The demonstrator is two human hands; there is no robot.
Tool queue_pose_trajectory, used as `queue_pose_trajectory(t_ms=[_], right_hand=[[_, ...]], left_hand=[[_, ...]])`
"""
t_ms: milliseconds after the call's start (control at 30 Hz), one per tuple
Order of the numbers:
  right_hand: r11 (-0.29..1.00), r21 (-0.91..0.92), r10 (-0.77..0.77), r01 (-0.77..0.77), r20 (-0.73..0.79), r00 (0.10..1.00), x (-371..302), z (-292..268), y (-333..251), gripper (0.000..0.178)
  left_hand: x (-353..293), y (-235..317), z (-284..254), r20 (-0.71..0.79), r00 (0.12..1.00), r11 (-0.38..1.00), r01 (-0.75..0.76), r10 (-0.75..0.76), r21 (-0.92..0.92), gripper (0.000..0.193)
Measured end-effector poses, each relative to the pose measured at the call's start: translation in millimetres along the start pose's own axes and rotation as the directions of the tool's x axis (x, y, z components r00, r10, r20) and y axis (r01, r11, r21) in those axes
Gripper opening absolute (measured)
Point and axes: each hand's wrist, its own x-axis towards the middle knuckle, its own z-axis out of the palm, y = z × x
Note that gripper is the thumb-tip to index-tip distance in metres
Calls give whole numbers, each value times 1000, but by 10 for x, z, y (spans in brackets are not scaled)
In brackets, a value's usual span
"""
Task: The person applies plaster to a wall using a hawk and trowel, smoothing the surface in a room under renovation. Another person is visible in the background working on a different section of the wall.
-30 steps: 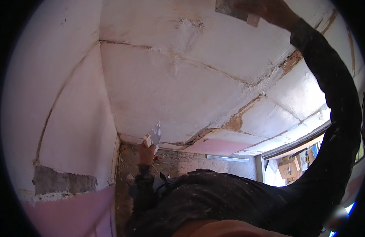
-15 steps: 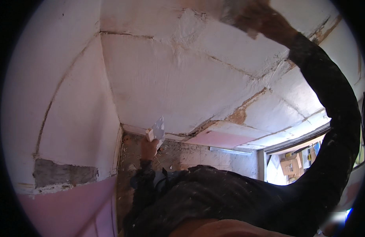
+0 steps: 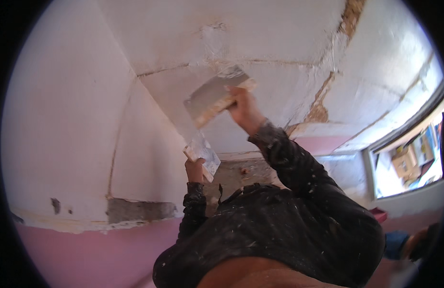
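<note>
My right hand [image 3: 243, 108] is raised toward the white plastered ceiling [image 3: 260, 33] and grips a wide metal plastering blade [image 3: 214, 96] by its wooden handle. The blade lies flat near a ceiling seam, its surface smeared with white filler. Lower and to the left, my left hand [image 3: 195, 169] holds a smaller putty knife [image 3: 203, 154] loaded with white filler, just under the wide blade. Both sleeves are black and spattered with white.
Cracked seams with bare brown patches [image 3: 320, 113] run across the ceiling. A grey exposed strip [image 3: 140, 210] sits where the white wall meets the pink wall [image 3: 87, 254]. A window opening [image 3: 409, 158] is at the right, and rough bare masonry [image 3: 241, 173] shows behind my arms.
My right hand has come down from the upper right to the middle with the wide blade, close above the small knife. The left hand stays about where it was; the view has shifted.
</note>
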Motion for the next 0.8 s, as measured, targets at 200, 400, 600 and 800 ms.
queue_pose_trajectory(t_ms=[200, 400, 600, 800], right_hand=[[908, 104, 412, -405, -398, 820, 415, 1406, 297, 48], [699, 203, 710, -685, -83, 700, 1587, 1488, -180, 41], [715, -531, 664, -455, 314, 678, 2393, 675, -572, 30], [859, -508, 267, -70, 326, 907, 2755, 360, -847, 21]], left_hand=[[117, 245, -308, 28, 999, 1000, -30, 30, 10, 38], [-124, 433, -573, 43, 997, 990, -64, 59, 129, 40], [-382, 647, -452, 19, 997, 996, -76, 76, 51, 36], [-420, 685, -575, 19, 996, 988, -88, 87, 129, 33]])
